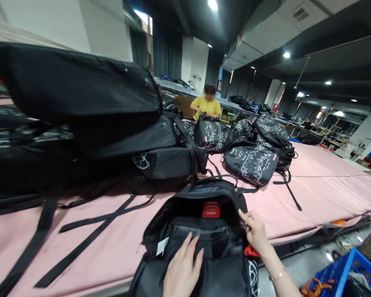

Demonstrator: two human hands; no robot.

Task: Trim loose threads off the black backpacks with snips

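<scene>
A black backpack (200, 268) lies unzipped in front of me, its mouth gaping towards me. Inside, a red label (211, 209) shows against the back wall, and a small white tag (162, 246) sticks up at the left seam. My left hand (184, 266) rests on the folded-down front panel with its fingers stretched out. At the right edge of the opening, my right hand (256, 232) is closed on the backpack's rim, thumb and fingers pinching it. Something red (251, 251) shows just below that hand; its kind is unclear.
Black backpacks (80, 90) are piled high at left on the pink-covered table (327, 177), loose straps trailing. More backpacks with white line drawings (250, 165) lie beyond. A person in a yellow top (205, 106) works behind them. A blue crate (343, 272) stands on the floor at right.
</scene>
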